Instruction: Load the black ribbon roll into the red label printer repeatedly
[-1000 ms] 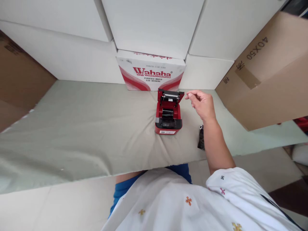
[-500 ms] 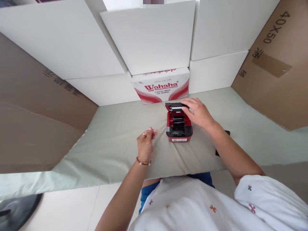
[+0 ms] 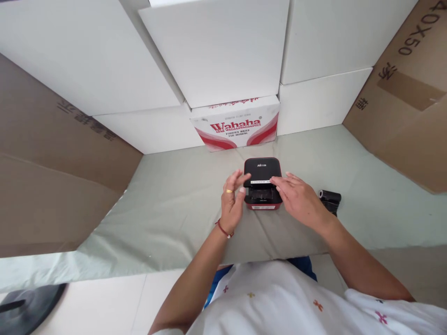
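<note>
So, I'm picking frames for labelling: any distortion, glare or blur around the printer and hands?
Head view: wide-angle lens splays the white boxes outward; light soft and even, faint shadows only; no glare on the black printer lid; left hand and right hand sharp; Wahaha box lettering readable.

printer (image 3: 262,183) lid shut, mid-table | left hand (image 3: 233,201) touching left side | right hand (image 3: 296,197) touching right front | black roll (image 3: 329,199) right

left hand (image 3: 232,202), right hand (image 3: 298,200); fingers (image 3: 280,181) extended, close together

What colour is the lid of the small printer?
The lid is black; head view shows it.
</note>
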`<act>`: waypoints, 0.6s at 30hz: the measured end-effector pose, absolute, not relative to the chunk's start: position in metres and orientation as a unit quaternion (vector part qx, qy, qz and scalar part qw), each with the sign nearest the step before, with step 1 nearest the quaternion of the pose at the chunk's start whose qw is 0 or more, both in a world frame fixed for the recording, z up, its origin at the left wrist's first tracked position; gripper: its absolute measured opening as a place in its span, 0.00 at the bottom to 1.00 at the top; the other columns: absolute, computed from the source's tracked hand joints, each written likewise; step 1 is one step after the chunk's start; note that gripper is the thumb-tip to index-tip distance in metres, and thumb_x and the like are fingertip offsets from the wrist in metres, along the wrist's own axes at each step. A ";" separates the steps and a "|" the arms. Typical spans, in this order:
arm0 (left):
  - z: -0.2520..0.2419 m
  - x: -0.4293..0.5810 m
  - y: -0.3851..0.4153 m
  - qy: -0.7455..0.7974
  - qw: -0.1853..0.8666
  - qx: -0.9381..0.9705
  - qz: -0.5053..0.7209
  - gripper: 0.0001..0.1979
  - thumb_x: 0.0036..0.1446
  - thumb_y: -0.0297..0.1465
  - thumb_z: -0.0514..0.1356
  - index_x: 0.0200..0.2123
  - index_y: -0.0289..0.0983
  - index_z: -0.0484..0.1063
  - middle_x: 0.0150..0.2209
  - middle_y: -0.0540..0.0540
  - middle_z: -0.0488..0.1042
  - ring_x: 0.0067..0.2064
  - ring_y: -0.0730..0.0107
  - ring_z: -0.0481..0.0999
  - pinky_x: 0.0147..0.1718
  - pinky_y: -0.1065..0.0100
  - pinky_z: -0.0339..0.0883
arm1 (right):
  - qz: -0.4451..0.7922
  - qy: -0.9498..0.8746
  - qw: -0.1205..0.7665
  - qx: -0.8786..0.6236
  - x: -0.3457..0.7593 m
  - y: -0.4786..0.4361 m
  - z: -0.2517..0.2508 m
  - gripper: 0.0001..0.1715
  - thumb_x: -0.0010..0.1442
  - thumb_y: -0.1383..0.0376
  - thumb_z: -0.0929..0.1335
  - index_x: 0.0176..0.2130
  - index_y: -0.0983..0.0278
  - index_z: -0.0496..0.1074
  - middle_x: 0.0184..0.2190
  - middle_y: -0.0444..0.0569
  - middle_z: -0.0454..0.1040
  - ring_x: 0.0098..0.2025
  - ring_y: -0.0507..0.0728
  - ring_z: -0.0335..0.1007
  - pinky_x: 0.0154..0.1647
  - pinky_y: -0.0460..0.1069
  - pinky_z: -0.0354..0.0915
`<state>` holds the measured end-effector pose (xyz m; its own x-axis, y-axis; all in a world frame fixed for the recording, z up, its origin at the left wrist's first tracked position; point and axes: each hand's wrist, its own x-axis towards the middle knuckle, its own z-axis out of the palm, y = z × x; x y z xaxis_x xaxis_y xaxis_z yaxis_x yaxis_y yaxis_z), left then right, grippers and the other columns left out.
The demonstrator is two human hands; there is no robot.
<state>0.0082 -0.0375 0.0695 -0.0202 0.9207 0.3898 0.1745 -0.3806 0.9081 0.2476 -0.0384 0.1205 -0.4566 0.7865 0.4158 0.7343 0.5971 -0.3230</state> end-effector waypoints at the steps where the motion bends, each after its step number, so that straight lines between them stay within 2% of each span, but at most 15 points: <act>1: 0.070 0.009 -0.039 0.441 0.332 0.636 0.539 0.25 0.76 0.45 0.55 0.72 0.46 0.63 0.58 0.41 0.83 0.71 0.56 0.73 0.75 0.45 0.55 | 0.044 -0.851 0.264 -0.451 0.247 -0.039 0.122 0.22 0.76 0.71 0.59 0.61 0.65 0.75 0.56 0.55 0.85 0.55 0.62 0.84 0.72 0.65 0.70; 3: 0.072 0.010 -0.041 0.442 0.336 0.648 0.521 0.25 0.78 0.44 0.53 0.71 0.45 0.64 0.53 0.42 0.86 0.67 0.57 0.78 0.72 0.46 0.60 | 0.032 -0.851 0.256 -0.457 0.246 -0.040 0.125 0.22 0.76 0.72 0.59 0.60 0.66 0.75 0.55 0.55 0.85 0.55 0.62 0.84 0.71 0.64 0.71; 5: 0.075 0.011 -0.041 0.443 0.345 0.645 0.518 0.26 0.78 0.45 0.53 0.72 0.43 0.63 0.53 0.42 0.87 0.65 0.58 0.80 0.69 0.48 0.64 | 0.020 -0.852 0.248 -0.460 0.244 -0.041 0.127 0.22 0.76 0.71 0.59 0.60 0.67 0.76 0.55 0.56 0.85 0.54 0.63 0.84 0.70 0.63 0.72; 11: 0.087 0.010 -0.041 0.485 0.331 0.655 0.475 0.26 0.77 0.44 0.54 0.72 0.41 0.62 0.53 0.41 0.87 0.63 0.55 0.82 0.67 0.48 0.66 | 0.001 -0.851 0.205 -0.484 0.241 -0.047 0.132 0.22 0.76 0.71 0.59 0.59 0.69 0.76 0.54 0.59 0.85 0.55 0.64 0.84 0.66 0.61 0.74; 15: 0.088 0.012 -0.045 0.489 0.320 0.669 0.458 0.27 0.72 0.39 0.60 0.70 0.43 0.62 0.53 0.42 0.87 0.64 0.55 0.81 0.69 0.47 0.64 | 0.016 -0.841 0.205 -0.501 0.241 -0.048 0.127 0.22 0.76 0.70 0.60 0.60 0.67 0.76 0.54 0.57 0.86 0.56 0.64 0.84 0.62 0.60 0.76; 18: 0.085 0.016 -0.046 0.482 0.334 0.658 0.471 0.30 0.67 0.36 0.66 0.68 0.43 0.61 0.54 0.42 0.85 0.65 0.55 0.80 0.68 0.48 0.66 | 0.036 -0.823 0.255 -0.506 0.240 -0.051 0.116 0.21 0.77 0.67 0.61 0.61 0.65 0.76 0.56 0.55 0.85 0.57 0.63 0.83 0.64 0.60 0.74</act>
<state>0.0158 -0.0458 0.0851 0.0902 0.9503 0.2979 0.3199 -0.3109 0.8950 0.2397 -0.0507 0.1161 -0.3578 0.8517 0.3829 0.8153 0.4849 -0.3165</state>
